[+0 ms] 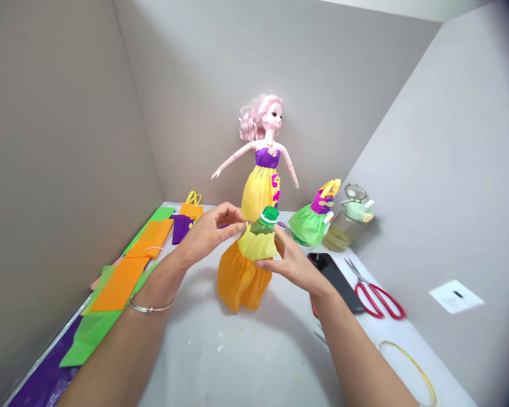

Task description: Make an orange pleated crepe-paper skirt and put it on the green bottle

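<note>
A green plastic bottle [269, 214] stands upright on the table, wearing a small doll dress with a pale yellow top [257, 243] and a gathered orange skirt [240, 277]. My left hand [214, 229] is at the left upper edge of the yellow top, thumb and forefinger pinched together there. From the right, my right hand [290, 257] steadies the dressed bottle, its thumb lying across the waist and its fingers partly hidden behind. Directly behind stands a pink-haired doll [268, 147] in a purple and yellow dress.
Orange [119, 282] and green fabric pieces [93, 336] lie along the left edge. Small purple and orange items sit behind them. At right are a green-skirted dress [307, 226], a lidded jug [341, 229], a phone [337, 282], red-handled scissors [375, 297] and a yellow ring [413, 362].
</note>
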Demonstrator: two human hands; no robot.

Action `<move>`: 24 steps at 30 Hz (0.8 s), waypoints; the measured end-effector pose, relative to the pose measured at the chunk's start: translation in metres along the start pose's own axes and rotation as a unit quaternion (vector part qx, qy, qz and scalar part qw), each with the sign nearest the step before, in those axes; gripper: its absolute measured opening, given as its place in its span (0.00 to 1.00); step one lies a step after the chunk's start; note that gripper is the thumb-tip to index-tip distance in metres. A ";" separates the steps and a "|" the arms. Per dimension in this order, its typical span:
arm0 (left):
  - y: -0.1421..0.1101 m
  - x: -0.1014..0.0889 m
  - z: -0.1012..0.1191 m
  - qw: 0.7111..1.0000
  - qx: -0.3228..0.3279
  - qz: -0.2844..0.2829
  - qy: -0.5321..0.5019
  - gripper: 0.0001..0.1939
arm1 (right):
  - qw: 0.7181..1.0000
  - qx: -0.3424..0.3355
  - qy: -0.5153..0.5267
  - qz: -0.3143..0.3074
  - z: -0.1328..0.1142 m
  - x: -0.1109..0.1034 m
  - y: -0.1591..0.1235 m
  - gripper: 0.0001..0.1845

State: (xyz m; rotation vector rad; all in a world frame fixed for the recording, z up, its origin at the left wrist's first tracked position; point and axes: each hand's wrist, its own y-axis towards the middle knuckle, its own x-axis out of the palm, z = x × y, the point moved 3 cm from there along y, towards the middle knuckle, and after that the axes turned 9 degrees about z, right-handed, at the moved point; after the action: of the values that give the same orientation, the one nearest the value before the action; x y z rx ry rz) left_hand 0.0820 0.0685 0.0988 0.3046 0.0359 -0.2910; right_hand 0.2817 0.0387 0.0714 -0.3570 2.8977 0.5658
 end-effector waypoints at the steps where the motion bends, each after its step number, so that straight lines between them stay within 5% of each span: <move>1: 0.000 -0.004 0.000 1.000 -0.011 -0.018 0.002 0.12 | 1.000 0.005 0.014 -0.003 0.001 -0.002 0.000 0.38; 7: -0.002 -0.012 -0.001 0.985 -0.020 -0.126 0.114 0.16 | 0.997 0.038 0.061 0.001 -0.001 -0.014 -0.002 0.35; 14: -0.003 0.009 0.002 0.988 -0.006 -0.103 0.116 0.14 | 0.997 0.038 0.064 0.025 -0.004 -0.020 -0.005 0.32; 24: -0.008 0.012 -0.001 0.988 -0.005 -0.150 0.042 0.24 | 0.991 0.044 0.125 0.010 -0.011 -0.033 -0.009 0.50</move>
State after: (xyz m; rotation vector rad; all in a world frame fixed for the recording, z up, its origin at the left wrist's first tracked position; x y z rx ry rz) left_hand 0.0910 0.0579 0.0947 0.3008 0.1677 -0.5759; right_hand 0.3142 0.0327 0.0846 -0.4144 3.1576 0.4204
